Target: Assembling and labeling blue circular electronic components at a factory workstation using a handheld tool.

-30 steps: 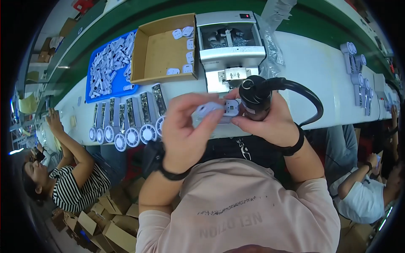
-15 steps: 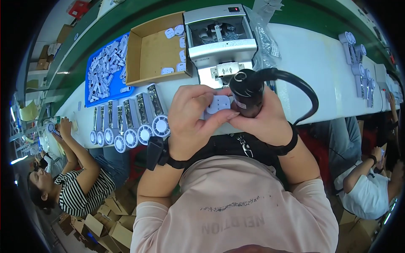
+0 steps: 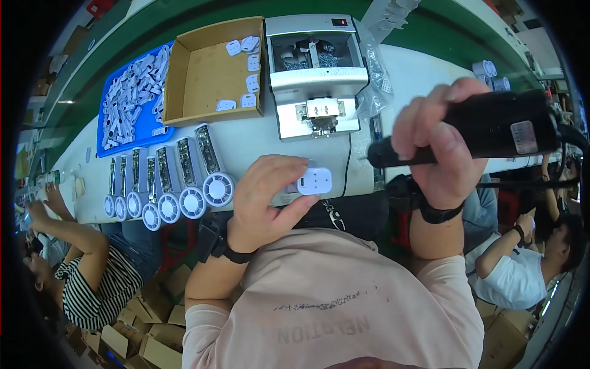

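My left hand pinches a small pale square plastic cover with rounded corners and several tiny holes, its thumb below and fingers above. It is at the front edge of the table. My right hand is wrapped round a black electric screwdriver, raised to the right of the cover and well apart from it. The screwdriver lies nearly level, its tip toward the left and its cord trailing off at the right. To the left of my left hand is a row of handheld fans with exposed circuit boards in their handles.
Behind my hands stands a silver screw feeder. A cardboard tray with several pale covers sits left of it, beside a blue tray heaped with pale parts. Plastic bags lie right of the feeder. Co-workers sit at both sides.
The screwdriver has swung from upright over the cover to nearly level, up and to the right in my right hand. My left hand still holds the cover, now more exposed.
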A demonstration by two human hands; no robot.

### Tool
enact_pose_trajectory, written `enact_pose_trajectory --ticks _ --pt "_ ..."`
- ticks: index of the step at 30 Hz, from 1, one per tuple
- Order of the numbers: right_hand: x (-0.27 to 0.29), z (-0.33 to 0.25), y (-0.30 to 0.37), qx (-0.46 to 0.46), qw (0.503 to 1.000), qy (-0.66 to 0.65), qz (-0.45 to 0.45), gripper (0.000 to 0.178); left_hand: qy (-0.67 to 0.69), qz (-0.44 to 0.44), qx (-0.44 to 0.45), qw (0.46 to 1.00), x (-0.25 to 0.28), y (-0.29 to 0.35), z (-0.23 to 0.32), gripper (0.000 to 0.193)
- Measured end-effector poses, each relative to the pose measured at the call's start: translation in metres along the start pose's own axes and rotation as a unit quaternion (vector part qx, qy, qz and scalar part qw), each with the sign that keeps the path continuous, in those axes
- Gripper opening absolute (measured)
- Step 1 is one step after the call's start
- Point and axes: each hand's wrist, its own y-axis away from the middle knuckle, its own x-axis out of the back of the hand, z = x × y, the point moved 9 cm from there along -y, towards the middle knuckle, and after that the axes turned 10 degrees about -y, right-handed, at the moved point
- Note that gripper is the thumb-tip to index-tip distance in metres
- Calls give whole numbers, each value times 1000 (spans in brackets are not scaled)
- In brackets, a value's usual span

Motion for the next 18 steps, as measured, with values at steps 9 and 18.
enact_pose_trajectory --ticks 9,18 --pt "-40 50 -33 67 978 183 -72 35 100 80 49 991 -2 7 -13 38" --pt "-21 40 -2 -3 993 113 19 33 136 71 73 985 1 4 -16 42"
